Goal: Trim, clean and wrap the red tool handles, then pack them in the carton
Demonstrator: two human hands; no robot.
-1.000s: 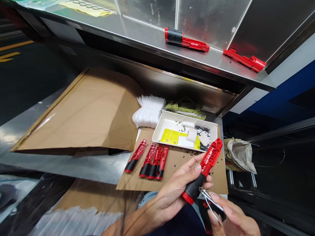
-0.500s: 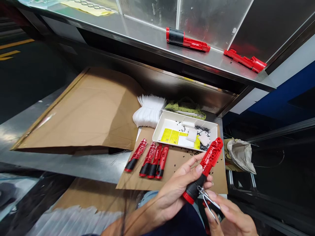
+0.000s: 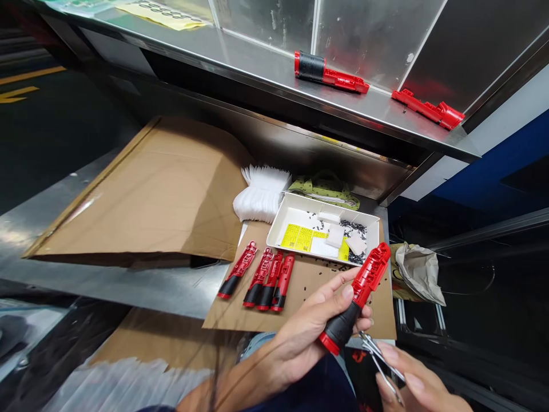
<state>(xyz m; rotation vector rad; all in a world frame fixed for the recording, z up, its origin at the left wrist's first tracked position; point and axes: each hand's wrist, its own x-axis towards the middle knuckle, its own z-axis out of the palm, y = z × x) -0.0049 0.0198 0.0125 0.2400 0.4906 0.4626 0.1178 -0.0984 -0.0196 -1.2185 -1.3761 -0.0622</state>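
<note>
Watching through the head camera, I saw the left hand (image 3: pixel 306 332) cradling a red-and-black plastic handle (image 3: pixel 358 294), its fingers (image 3: pixel 338 298) curled around the black grip with the thumb pressed against it. The handle tilted up over a cardboard sheet (image 3: pixel 309 300), its tip near one corner of a white tray (image 3: pixel 300 205). At lower right, the right hand (image 3: pixel 418 386) had its fingertips (image 3: pixel 388 350) pinching slim metal tweezers (image 3: pixel 380 357), which stood near the grip without touching it. Four more red-and-black handles (image 3: pixel 259 280) lay on the cardboard. The tray held yellow labels (image 3: pixel 297 236), white foam pads (image 3: pixel 335 236) and small black pieces (image 3: pixel 354 228). A red-and-black part (image 3: pixel 328 71) and a red part (image 3: pixel 429 109) rested on the stainless steel shelf (image 3: pixel 266 71) above.
</note>
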